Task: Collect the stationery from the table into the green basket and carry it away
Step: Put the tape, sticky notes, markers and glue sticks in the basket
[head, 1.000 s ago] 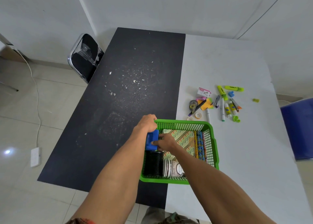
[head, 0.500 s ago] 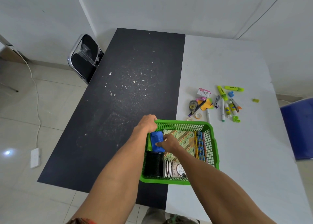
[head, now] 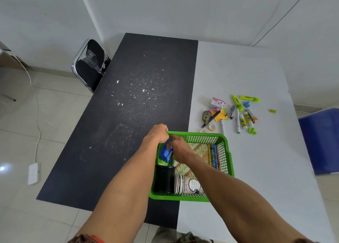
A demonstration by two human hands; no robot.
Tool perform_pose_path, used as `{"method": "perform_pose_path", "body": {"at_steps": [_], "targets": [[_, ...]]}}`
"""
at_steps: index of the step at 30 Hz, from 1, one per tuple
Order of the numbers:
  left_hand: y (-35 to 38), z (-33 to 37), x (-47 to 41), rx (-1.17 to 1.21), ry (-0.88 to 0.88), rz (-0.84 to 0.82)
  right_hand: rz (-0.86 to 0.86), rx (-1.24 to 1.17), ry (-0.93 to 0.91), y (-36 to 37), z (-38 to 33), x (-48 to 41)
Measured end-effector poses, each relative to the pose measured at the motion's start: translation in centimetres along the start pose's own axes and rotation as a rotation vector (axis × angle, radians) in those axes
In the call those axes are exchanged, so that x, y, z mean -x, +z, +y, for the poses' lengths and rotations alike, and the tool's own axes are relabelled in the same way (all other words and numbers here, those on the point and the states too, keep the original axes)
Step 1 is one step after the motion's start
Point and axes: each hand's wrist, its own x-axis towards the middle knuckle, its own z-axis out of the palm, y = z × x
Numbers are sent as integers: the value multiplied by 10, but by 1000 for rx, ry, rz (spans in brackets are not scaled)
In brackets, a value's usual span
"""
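A green mesh basket (head: 224,151) sits across the seam of the black and white tabletops. My left hand (head: 157,134) grips its far left corner. My right hand (head: 180,148) is inside the basket, pinching a blue object (head: 165,153) against the left wall. The basket also holds a black mesh pen cup (head: 164,180), stacked paper cups (head: 189,185), patterned notebooks (head: 199,148) and several pencils (head: 213,156). Loose stationery (head: 236,114) lies on the white table beyond the basket: highlighters, glue sticks, tape rolls, markers.
A black chair (head: 91,64) stands at the black table's far left corner. A blue bin (head: 322,141) stands to the right of the white table. A small green cap (head: 272,111) lies apart on the right. A white cable (head: 35,114) runs across the floor.
My right hand has slid the blue object toward the basket's far left corner and tilted it on edge. My left hand has stayed on the rim.
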Motion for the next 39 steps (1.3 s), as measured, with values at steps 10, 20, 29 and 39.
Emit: {"method": "perform_pose_path", "body": {"at_steps": [10, 20, 29, 39], "targets": [[2, -4, 1, 6, -7, 2, 74, -420, 146, 29, -18, 5], [5, -9, 0, 18, -20, 9, -20, -957, 581, 33, -9, 5], [4, -7, -1, 32, -20, 3, -88, -881, 644, 28, -18, -5], [3, -9, -4, 47, -18, 6, -91, -882, 695, 30, -13, 0]]}}
